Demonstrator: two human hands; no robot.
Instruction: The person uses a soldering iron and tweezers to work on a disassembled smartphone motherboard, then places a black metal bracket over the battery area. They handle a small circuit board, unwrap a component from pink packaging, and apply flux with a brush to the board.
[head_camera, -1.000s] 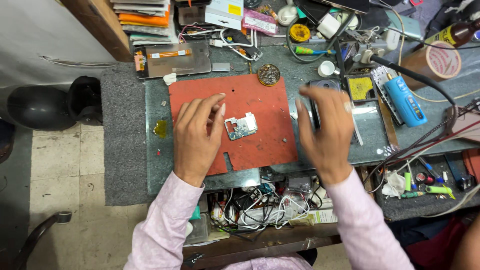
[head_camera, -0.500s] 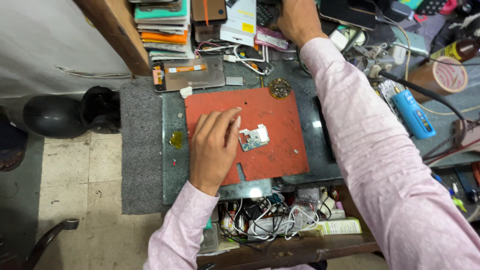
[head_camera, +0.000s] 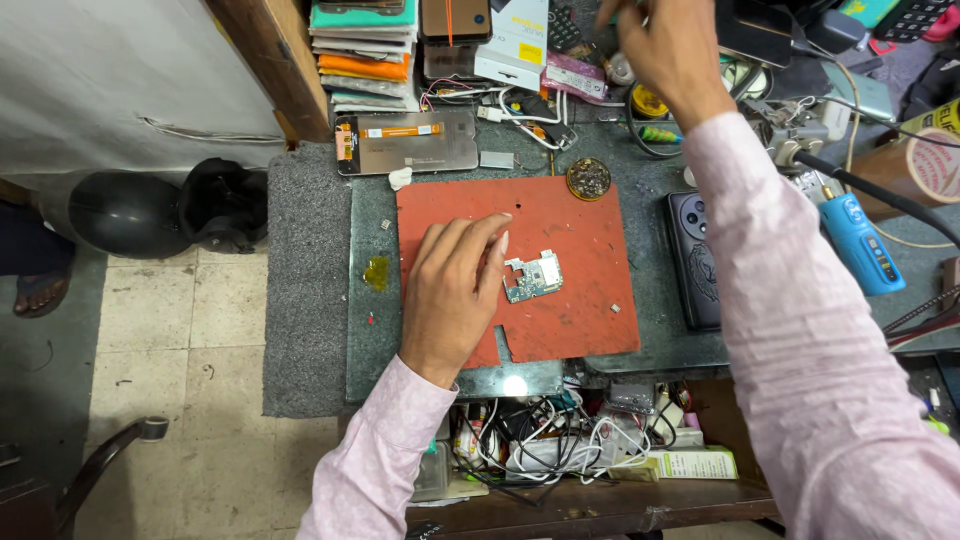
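My left hand (head_camera: 455, 290) lies flat on the red work mat (head_camera: 580, 225), fingers slightly apart, holding nothing. Its fingertips rest just left of a small phone circuit board (head_camera: 533, 277). My right hand (head_camera: 665, 50) is stretched to the back of the bench, above a yellow spool (head_camera: 648, 100) and among cables. Its fingers are curled at the frame's top edge, and whether they grip anything is hidden. A dark phone (head_camera: 692, 260) lies back-up on the bench, just right of the mat, beside my right sleeve.
A round tin of small parts (head_camera: 588, 179) sits at the mat's far edge and a phone display panel (head_camera: 405, 142) lies behind it. A blue tool (head_camera: 860, 245) and a tape roll (head_camera: 920, 165) are at right. A black helmet (head_camera: 130, 212) rests on the floor.
My right hand has left the dark phone beside the mat and reached to the back of the bench. My left hand stayed on the mat by the circuit board.
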